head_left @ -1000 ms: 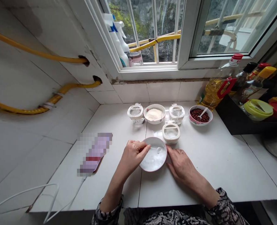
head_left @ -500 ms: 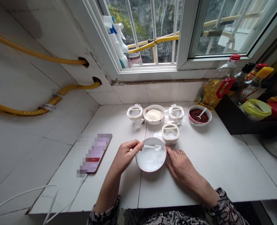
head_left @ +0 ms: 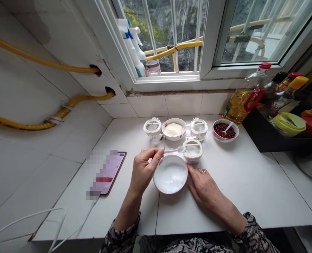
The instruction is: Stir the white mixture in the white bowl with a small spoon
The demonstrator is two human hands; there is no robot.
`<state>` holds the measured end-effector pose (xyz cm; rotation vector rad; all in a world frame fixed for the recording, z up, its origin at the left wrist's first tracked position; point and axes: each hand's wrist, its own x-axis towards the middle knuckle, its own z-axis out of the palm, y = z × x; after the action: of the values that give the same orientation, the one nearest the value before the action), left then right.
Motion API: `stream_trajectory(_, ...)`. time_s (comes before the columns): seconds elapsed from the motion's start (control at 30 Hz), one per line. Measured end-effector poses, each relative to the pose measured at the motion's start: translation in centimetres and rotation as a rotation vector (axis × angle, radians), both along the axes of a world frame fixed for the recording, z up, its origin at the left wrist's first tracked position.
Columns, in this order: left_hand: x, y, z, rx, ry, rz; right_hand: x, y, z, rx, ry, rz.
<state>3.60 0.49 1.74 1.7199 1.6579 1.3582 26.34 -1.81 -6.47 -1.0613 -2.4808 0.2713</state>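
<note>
Pinching a white spoon (head_left: 174,150) in the left hand (head_left: 147,168), its tip past the far rim of the white bowl (head_left: 171,162).
Rising from the near side, the left forearm brings its hand to the bowl's left, thumb and index finger pressed together on the handle's end, the other fingers curled under; the spoon runs rightward from those fingertips, level along the bowl's far side, its scoop overlapping a lidded jar (head_left: 193,153) behind the bowl. To the bowl's right, the right hand (head_left: 206,185) lies low at the counter (head_left: 247,182), fingers together and reaching to the rim, thumb apart and nearer the body. White contents cover the bowl's bottom.
</note>
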Motion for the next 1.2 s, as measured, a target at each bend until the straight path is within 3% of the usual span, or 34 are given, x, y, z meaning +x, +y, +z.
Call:
stream_trajectory(0.23, 2.7, 0.7, -2.0, 0.391, 0.47, -0.093, 0.0, -0.1, -0.1, 0.003, -0.01, -0.008)
stream_trajectory(0.33, 2.6, 0.6, -2.3, 0.41, 0.449, -0.068, 0.0, -0.1, 0.0, -0.001, -0.014, -0.005)
stream_trajectory(0.53, 0.0, -0.2, -1.3, 0.191, 0.16, 0.031, 0.0, -0.2, 0.2, -0.025, -0.014, -0.003)
stream_trajectory(0.77, -2.5, -1.2, -1.1, -0.202, 0.31, -0.233, 0.0, -0.1, 0.2, -0.005, -0.03, -0.003)
stream_trajectory(1.2, -0.8, -1.0, -1.7, -0.234, 0.325, -0.273, 0.0, -0.1, 0.2, -0.01, -0.018, -0.003)
